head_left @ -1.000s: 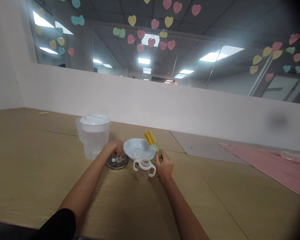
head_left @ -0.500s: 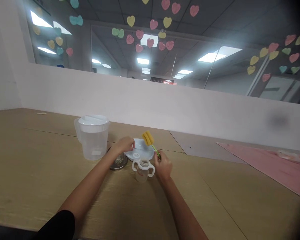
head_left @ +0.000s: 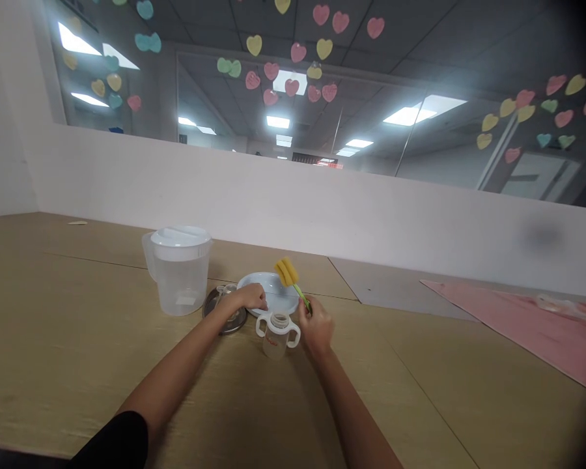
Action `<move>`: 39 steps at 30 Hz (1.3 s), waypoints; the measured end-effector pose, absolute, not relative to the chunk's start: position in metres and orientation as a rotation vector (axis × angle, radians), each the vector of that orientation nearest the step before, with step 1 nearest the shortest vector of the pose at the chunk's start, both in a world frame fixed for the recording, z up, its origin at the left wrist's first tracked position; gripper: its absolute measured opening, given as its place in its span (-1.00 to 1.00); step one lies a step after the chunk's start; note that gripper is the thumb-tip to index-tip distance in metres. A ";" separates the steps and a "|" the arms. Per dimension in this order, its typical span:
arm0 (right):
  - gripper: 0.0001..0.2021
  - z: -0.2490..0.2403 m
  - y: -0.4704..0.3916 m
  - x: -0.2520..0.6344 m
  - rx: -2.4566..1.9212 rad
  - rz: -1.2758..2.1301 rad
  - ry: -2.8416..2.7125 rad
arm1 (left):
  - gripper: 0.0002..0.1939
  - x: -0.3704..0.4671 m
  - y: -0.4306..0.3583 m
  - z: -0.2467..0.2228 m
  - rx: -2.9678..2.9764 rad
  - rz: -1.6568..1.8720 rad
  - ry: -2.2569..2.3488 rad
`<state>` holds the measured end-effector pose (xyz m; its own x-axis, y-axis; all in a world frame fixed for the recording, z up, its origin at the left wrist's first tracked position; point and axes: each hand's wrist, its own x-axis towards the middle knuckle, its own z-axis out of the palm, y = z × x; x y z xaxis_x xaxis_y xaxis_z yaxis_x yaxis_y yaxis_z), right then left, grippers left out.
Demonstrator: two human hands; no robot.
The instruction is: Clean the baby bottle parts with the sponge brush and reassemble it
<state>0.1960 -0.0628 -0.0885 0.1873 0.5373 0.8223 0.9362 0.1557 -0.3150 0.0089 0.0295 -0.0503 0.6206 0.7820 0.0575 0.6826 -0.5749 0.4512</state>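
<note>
In my right hand [head_left: 318,324] is a bottle brush [head_left: 286,271] with a yellow sponge head and a green handle; the head points up and left. My left hand [head_left: 252,297] is closed, fingers curled down over the near left part of a shallow white bowl [head_left: 283,301]. Whatever those fingers hold is hidden. Between my hands a clear baby bottle [head_left: 275,342] with two white handles stands upright, its mouth uncovered. Left of it, partly behind my left wrist, a round metal dish [head_left: 232,326] carries a clear piece I cannot make out.
A lidded translucent plastic pitcher [head_left: 183,277] stands on the wooden table [head_left: 78,339] at left. A pink mat [head_left: 522,326] with clear plastic on it lies at right. Behind the table rises a white wall [head_left: 254,198] below a window with heart stickers.
My left hand has moved down and slightly right over the bowl, and the small white round piece seen there before is now out of sight. The right hand keeps holding the brush.
</note>
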 end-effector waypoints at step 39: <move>-0.72 -0.097 -0.055 0.202 -1.249 -0.786 -1.446 | -0.58 -0.076 -0.021 -0.096 2.294 1.466 1.332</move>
